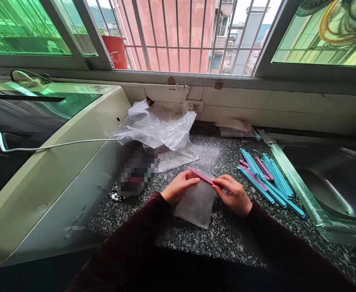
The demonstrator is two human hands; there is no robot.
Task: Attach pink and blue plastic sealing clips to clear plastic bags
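Observation:
A pink bag clip [202, 177] lies across the top of a clear plastic bag [196, 205]. My left hand [179, 187] grips the clip's left part, its thumb on the front. At the clip's right end, my right hand [232, 194] pinches it between thumb and fingers. The bag hangs from the clip toward me, just over the speckled counter [220, 239]. Whether the clip is fully closed over the bag cannot be made out. To the right of my right hand lies a loose pile of blue clips [278, 178] with several pink clips [263, 168] among them.
Crumpled plastic sheets [168, 127] lie behind my left hand, near a blurred dark object [138, 172]. A pale appliance [83, 146] with a white cable [68, 144] fills the left. Flat bags [234, 129] rest by the wall. At right is a metal sink [333, 178].

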